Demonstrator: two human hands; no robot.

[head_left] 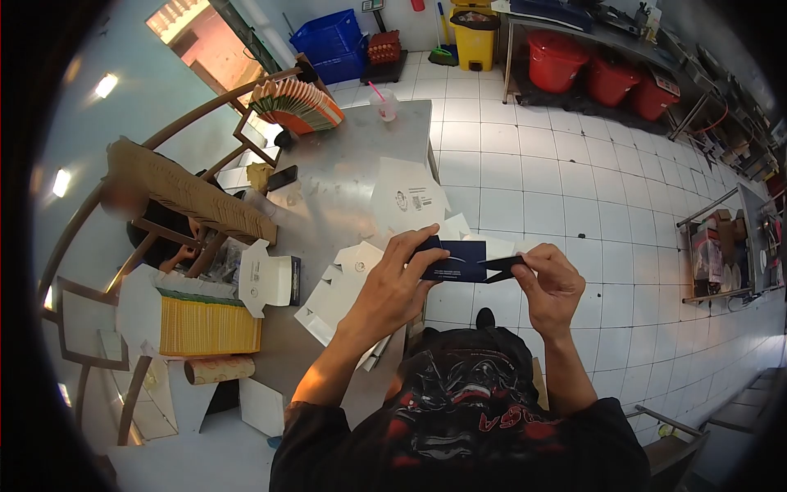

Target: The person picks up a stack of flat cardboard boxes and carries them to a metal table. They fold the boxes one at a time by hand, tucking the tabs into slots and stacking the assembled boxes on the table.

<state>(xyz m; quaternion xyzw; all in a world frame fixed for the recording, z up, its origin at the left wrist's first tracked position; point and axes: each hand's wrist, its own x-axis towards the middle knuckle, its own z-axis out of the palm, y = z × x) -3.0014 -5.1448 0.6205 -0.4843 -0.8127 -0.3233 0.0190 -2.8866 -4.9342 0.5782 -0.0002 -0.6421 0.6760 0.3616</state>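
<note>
A small dark blue cardboard box (463, 260) with pale printing is held level in front of my body. My left hand (392, 283) is closed around its left end, fingers over the top face. At the other end, my right hand (551, 287) pinches a dark end flap (503, 267) that stands out from the box. Below and left of my left hand lie flat white box blanks (348, 283) on the metal table (328, 168). Another white blank (407, 195) with a printed face and code lies beyond the box. A partly folded white box (269, 279) sits farther left.
Stacks of brown cardboard (188, 189), orange-edged cartons (299, 107) and yellow-edged cartons (209, 325) line the table's left side. A phone (283, 177) and a plastic cup (384, 104) stand on it. A person's arm (176, 258) shows behind the brown stack. Red tubs (556, 61) stand under a far counter.
</note>
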